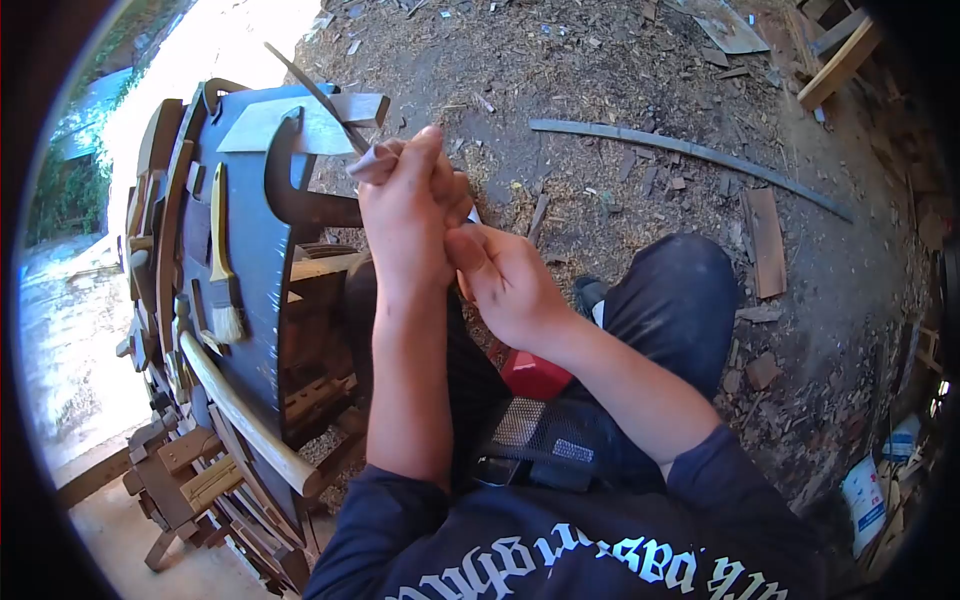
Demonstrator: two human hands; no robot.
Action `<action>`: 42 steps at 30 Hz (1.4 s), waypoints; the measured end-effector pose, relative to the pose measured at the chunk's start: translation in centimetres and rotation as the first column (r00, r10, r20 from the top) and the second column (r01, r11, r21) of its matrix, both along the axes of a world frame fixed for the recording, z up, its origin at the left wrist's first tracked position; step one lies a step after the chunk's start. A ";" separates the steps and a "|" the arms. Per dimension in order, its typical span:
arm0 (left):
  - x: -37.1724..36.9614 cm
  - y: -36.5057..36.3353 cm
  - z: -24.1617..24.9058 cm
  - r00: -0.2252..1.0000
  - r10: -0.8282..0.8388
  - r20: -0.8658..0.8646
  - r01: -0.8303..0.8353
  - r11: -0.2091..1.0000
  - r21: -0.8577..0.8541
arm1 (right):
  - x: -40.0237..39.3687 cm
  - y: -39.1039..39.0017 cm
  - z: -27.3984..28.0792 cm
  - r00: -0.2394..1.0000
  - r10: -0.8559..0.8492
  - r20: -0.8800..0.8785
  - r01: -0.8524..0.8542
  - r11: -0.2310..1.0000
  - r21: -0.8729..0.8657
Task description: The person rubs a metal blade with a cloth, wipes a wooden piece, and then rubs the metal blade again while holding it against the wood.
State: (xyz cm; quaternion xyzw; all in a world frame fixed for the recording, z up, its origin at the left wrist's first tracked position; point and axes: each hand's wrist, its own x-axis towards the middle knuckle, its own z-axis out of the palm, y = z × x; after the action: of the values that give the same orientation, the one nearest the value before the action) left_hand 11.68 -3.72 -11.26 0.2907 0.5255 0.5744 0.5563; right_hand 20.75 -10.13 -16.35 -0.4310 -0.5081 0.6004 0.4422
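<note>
My left hand [410, 205] is closed around the end of a long thin dark tool [315, 92], whose narrow blade points up and left over the workbench. A bit of pale cloth or wood shows at the thumb side of that fist. My right hand [500, 275] is pinched closed against the left wrist; what its fingers hold, if anything, is hidden. Just left of my left hand, a dark metal clamp [290, 185] grips the bench edge near a pale wooden piece [300, 125].
On the dark bench top [255, 280] lies a brush [222, 260], with curved wooden pieces [165, 220] along its far edge. A long wooden handle [245, 420] runs below. A long strip [690, 150] and a board [765, 243] lie on the chip-covered ground. Something red [535, 374] is between my legs.
</note>
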 end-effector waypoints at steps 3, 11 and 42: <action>0.9 -2.8 -2.4 0.999 -0.043 -0.003 0.043 0.997 -0.061 | 1.3 -1.7 -1.3 0.999 0.027 0.035 -0.027 1.000 0.010; 0.4 0.7 -0.1 0.999 -0.021 0.031 0.016 0.990 0.140 | 1.3 1.5 0.9 0.997 0.001 0.082 -0.009 0.996 0.093; 0.2 -0.7 -1.4 0.988 0.020 -0.156 0.002 0.990 0.143 | 0.8 0.5 -1.6 1.000 -0.004 -0.030 0.007 0.993 0.115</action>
State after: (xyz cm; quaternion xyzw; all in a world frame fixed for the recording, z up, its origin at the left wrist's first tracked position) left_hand 11.91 -4.37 -12.69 0.3718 0.5263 0.5884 0.4884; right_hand 21.55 -9.65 -17.96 -0.3973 -0.5341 0.5751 0.4755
